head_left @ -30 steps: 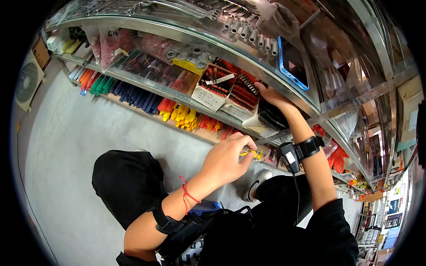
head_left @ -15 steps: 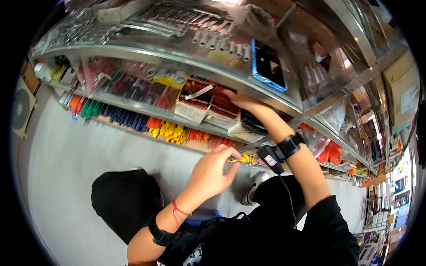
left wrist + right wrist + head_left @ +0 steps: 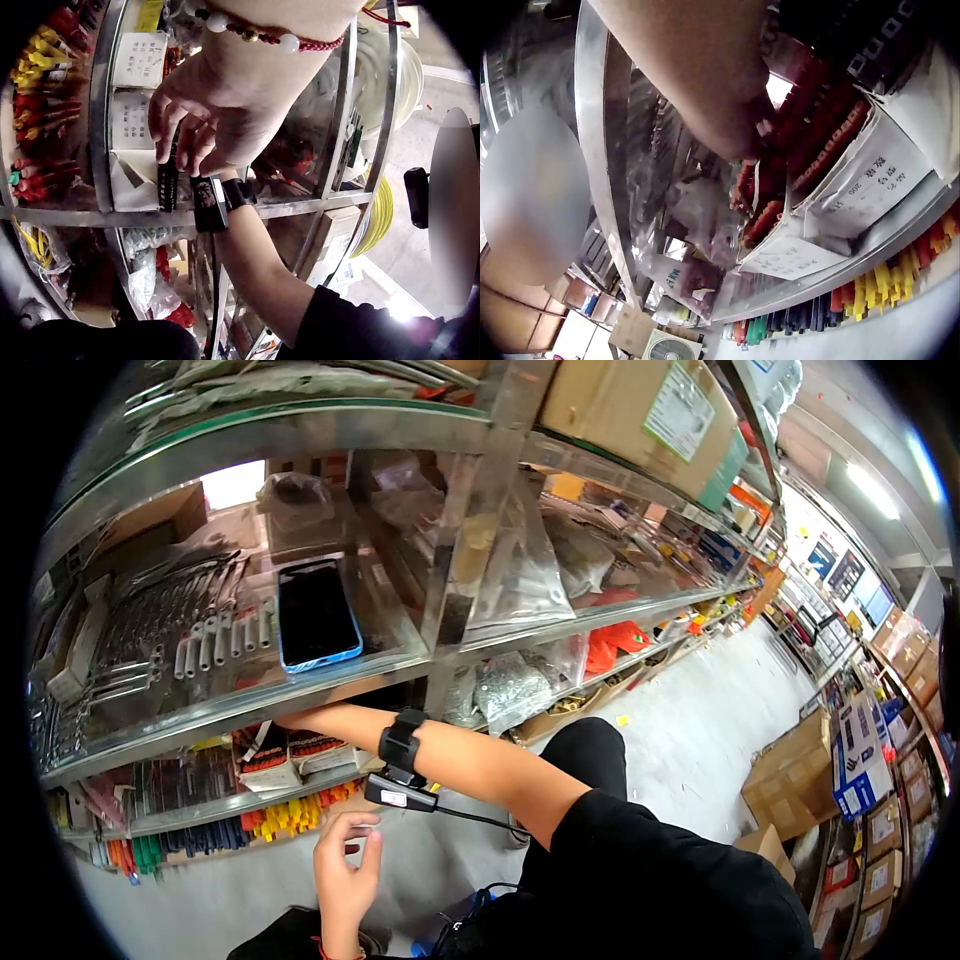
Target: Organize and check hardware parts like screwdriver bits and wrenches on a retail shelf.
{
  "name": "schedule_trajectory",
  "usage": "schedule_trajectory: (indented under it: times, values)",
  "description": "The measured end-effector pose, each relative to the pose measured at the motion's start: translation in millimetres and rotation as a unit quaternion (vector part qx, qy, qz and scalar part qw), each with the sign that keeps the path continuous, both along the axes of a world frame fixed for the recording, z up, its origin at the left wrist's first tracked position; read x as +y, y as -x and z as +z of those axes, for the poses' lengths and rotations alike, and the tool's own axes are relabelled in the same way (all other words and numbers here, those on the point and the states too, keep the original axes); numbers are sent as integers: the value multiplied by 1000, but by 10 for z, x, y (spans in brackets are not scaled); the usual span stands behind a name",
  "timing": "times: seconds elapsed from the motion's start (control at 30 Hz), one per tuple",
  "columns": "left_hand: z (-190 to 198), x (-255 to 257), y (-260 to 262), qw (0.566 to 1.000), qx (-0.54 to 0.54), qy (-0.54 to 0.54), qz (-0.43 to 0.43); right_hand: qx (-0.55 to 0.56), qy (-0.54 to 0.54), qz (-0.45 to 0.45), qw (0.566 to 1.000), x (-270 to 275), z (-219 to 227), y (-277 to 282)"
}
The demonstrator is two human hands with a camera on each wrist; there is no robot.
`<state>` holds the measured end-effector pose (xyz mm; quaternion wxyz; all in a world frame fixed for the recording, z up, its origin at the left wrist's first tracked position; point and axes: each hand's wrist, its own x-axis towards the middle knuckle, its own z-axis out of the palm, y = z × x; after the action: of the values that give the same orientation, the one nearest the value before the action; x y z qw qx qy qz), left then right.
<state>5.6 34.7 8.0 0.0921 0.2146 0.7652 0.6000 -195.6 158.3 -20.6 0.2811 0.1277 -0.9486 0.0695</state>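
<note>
My right hand (image 3: 731, 112) reaches under the glass shelf, over white cardboard boxes (image 3: 866, 176) packed with red-and-black pieces (image 3: 831, 146). Its fingers sink among these pieces and are mostly hidden; I cannot tell whether they grip one. In the head view the shelf covers this hand, and only the forearm shows. Black strips with pale square markings (image 3: 881, 45) stand beside the boxes. My left hand (image 3: 345, 868) hangs in the air in front of the lower shelves, fingers loosely curled with nothing in them.
A blue-edged phone (image 3: 318, 612) lies on the glass shelf (image 3: 240, 705) beside silver sockets (image 3: 222, 642) and wrenches. A metal post (image 3: 465, 530) rises right of the forearm. Bundles of yellow (image 3: 285, 818) and dark blue pieces line the bottom shelf. Cartons (image 3: 795, 770) stand across the aisle.
The head view has swung up and to the right, bringing the aisle into sight. My right hand has gone from visible atop the boxes to hidden under the shelf. The left hand still hangs free.
</note>
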Motion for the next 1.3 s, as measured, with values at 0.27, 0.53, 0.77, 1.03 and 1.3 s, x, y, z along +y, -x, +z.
schedule_trajectory:
  times: [0.27, 0.53, 0.77, 1.03, 1.3]
  values:
    - [20, 36, -37, 1000, -20, -16, 0, 0, -1, 5, 1000, 35, -26, -9]
    - [5, 53, -18, 999, -28, -28, -15, 4, -9, 12, 1000, 53, 33, -8]
    - [15, 26, -60, 998, -53, -33, -13, -1, -17, 16, 1000, 65, -48, -14]
    - [-16, 8, -38, 998, -34, -42, -15, -2, -19, 26, 999, -8, -5, 37]
    - [-62, -29, -21, 999, 20, -33, -25, -64, -56, -2, 996, 371, 214, -235]
